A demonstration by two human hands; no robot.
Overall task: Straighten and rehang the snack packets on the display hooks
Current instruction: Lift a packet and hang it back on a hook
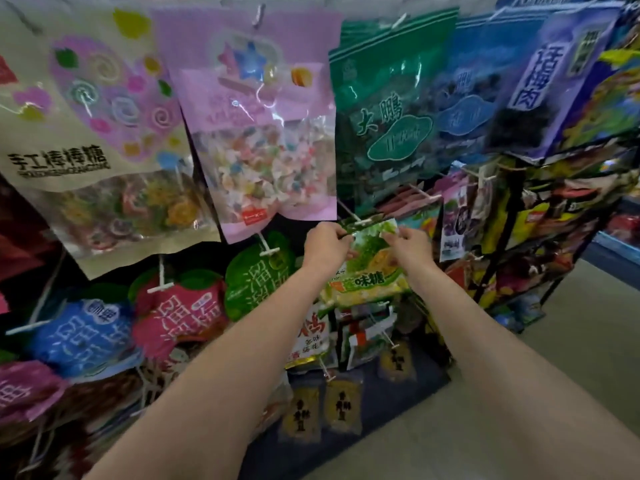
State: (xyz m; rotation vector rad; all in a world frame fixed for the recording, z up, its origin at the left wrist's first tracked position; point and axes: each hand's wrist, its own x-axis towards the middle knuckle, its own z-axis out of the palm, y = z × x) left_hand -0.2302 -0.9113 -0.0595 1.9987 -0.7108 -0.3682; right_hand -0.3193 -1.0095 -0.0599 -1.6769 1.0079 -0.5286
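A green and yellow snack packet hangs in the middle of the rack, its top edge at the white tip of a display hook. My left hand pinches the packet's top left corner. My right hand pinches its top right corner. Both arms reach in from the lower edge of the view. Whether the hook passes through the packet's hole is hidden behind my fingers.
Large candy bags hang above: a beige lollipop bag, a pink bag, a green bag. Red, blue and green packets hang lower left. Small brown packets hang below. Bare floor lies at the right.
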